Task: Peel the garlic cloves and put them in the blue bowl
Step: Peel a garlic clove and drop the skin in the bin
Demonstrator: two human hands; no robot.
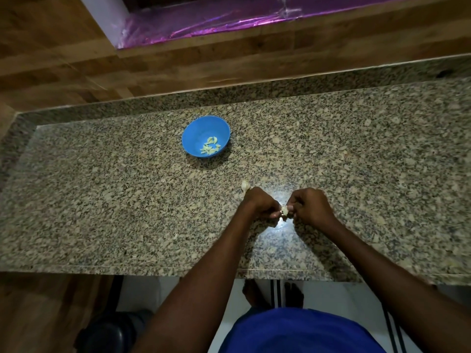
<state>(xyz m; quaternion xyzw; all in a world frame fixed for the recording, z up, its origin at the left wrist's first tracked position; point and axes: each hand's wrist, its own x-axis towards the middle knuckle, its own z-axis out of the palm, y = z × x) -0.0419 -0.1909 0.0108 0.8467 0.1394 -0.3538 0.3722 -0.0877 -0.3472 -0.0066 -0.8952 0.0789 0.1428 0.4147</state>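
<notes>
Speckled granite makes up the countertop [356,149], and the blue bowl [206,136] stands on it as the landmark for everything else. Inside the bowl lies a small heap of pale, peeled garlic cloves [210,146], gathered toward its nearer wall.

Nearer the person than the bowl, and to its right, both hands meet just above the stone. The left hand [260,203] has its fingers curled in, pinching one end of a garlic clove [284,210]; the right hand [309,206] is curled the same way and pinches the clove's other end, so the clove sits between the two sets of fingertips. Whether its skin is partly off is too small to tell.

Between the bowl and the left hand, touching or just beside the far side of that hand, a whitish piece of garlic [245,186] lies on the granite; it may be an unpeeled clove or part of a bulb. A thin scrap of garlic skin [175,236] lies on the stone nearer the person than the bowl, left of the forearms.

Beyond the bowl a wooden wall panel [63,59] rises behind the counter, and higher up a shiny purple sheet [216,19] shows.
</notes>
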